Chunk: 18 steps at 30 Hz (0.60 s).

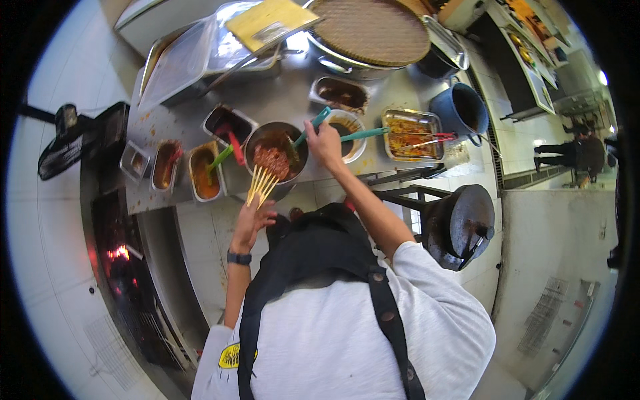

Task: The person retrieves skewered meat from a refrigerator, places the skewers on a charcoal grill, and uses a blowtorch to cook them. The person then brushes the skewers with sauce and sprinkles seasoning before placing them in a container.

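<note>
My left hand (252,220) grips a fanned bunch of skewers (262,185) by their bare wooden ends. The meat (271,160) on the skewers lies inside a round metal pot (249,145) with reddish-brown sauce. My right hand (325,142) is closed on the teal handle of a utensil (320,117), whose lower end is in the same pot. Just right of the pot, a white bowl (356,149) of dark sauce holds another teal-handled utensil (367,133). To the left stand metal containers of sauce, one (204,172) with a green-handled utensil (221,156) and one (220,117) with a red-handled utensil (235,149).
A metal tray of chopped food (414,156) with tongs and a blue pot (460,112) stand at the right. A woven tray (370,30) covers a large pot behind. Glowing coals (119,254) burn at the lower left. A person (587,152) is far off right.
</note>
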Available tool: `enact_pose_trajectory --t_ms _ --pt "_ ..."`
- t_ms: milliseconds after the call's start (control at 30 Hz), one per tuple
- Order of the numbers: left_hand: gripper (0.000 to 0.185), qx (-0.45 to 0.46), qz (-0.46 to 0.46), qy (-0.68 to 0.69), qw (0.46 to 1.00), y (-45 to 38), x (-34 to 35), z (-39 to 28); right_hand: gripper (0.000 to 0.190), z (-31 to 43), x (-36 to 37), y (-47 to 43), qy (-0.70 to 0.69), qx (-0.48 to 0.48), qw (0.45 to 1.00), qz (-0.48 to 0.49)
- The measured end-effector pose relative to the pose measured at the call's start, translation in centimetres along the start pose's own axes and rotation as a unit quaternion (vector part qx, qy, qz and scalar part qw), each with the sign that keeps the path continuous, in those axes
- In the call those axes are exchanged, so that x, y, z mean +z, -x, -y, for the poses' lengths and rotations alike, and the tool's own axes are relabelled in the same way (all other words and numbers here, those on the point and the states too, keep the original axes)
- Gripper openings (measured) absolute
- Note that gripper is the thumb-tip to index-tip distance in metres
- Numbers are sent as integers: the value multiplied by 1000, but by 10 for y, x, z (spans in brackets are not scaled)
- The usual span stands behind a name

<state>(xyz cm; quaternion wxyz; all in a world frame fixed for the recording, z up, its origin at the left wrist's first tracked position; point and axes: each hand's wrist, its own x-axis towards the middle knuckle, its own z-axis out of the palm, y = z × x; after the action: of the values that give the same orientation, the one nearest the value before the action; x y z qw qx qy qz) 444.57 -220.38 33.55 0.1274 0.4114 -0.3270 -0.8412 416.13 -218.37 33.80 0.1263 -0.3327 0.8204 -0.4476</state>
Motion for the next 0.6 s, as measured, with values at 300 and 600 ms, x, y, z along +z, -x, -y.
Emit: enact_pose_trajectory --t_ms 300,600 --pt "53 30 -28 -105 994 15 -101 118 49 -31 -84 -17 29 102 951 289" --pt "48 -149 -8 -283 947 46 -207 297 79 -89 -202 -224 146 251 941 -175"
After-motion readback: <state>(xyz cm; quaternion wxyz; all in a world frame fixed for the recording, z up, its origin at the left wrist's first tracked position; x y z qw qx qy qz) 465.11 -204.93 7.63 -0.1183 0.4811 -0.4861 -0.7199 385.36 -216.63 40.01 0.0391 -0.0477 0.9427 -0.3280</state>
